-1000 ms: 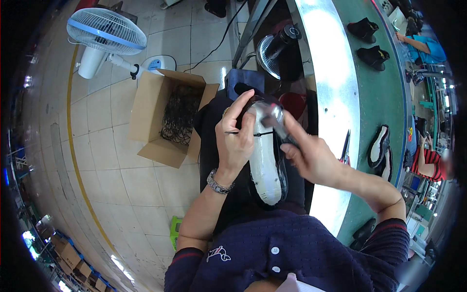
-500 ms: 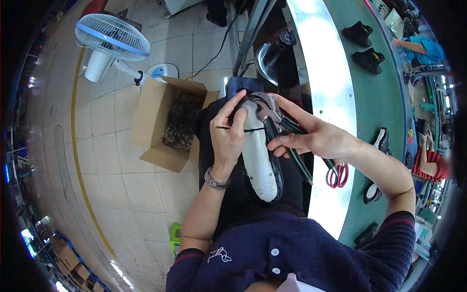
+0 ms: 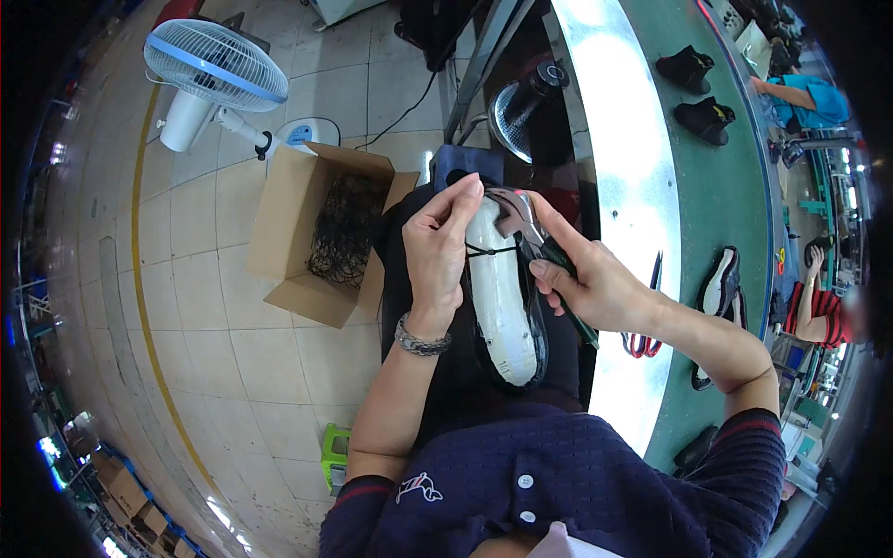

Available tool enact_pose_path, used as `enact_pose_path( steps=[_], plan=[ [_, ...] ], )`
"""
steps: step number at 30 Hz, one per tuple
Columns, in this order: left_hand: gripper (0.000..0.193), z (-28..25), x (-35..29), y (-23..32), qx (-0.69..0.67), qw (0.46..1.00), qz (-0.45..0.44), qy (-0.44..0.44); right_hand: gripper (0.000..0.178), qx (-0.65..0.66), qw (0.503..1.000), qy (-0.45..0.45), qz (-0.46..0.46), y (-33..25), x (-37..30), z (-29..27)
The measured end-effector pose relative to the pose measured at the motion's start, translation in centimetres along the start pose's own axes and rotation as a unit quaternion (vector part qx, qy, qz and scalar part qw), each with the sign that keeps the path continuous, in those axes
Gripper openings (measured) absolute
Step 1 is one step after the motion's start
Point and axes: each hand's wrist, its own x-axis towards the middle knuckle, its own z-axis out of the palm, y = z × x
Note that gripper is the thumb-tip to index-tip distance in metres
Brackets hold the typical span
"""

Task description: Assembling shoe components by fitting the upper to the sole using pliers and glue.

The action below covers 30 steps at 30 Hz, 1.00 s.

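Pinching shoe [image 3: 502, 307] at 11 o'clock, left hand [image 3: 434, 260]; gripping lasting pincers [image 3: 524, 220], 1 o'clock, right hand [image 3: 600, 286]; likely edge-working, needing steadiness

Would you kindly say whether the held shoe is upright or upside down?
Upside down: the shoe has its white underside facing up.

Navy all across my chest, a short-sleeved shirt [image 3: 605, 474] flecked with rows of tiny dimples! Two pale round buttons [image 3: 526, 481] sit one behind the other on the front, and there, on my left, a white emblem [image 3: 419, 487] with a dash of red! Red stripes edge the dark cuffs [image 3: 755, 424]. A broad, patterned grey band [image 3: 423, 343] circles my left wrist, and black trousers [image 3: 454, 381] cover my legs!
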Motion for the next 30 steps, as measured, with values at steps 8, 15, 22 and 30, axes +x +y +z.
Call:
enact_pose_path(
  steps=[8,15,22,30],
  plan=[
    [0.026,-1.6,1.1,0.3,0.019,0.999,0.000,-0.046,0.069,-0.273,0.962,-0.005,-0.005,-5.2,-1.1,-2.9],
    [0.030,-2.1,1.5,0.1,0.048,0.996,0.005,-0.081,0.073,-0.425,0.897,0.097,-0.071,-1.9,2.0,-1.2],
    [0.036,-2.9,1.3,0.4,0.069,0.991,-0.018,-0.109,0.076,-0.393,0.905,0.135,-0.090,-1.3,2.5,-0.2],
    [0.045,-2.9,0.6,1.2,0.040,0.986,-0.012,-0.158,0.070,-0.016,0.958,0.287,0.011,3.4,0.0,-1.4]
  ],
)
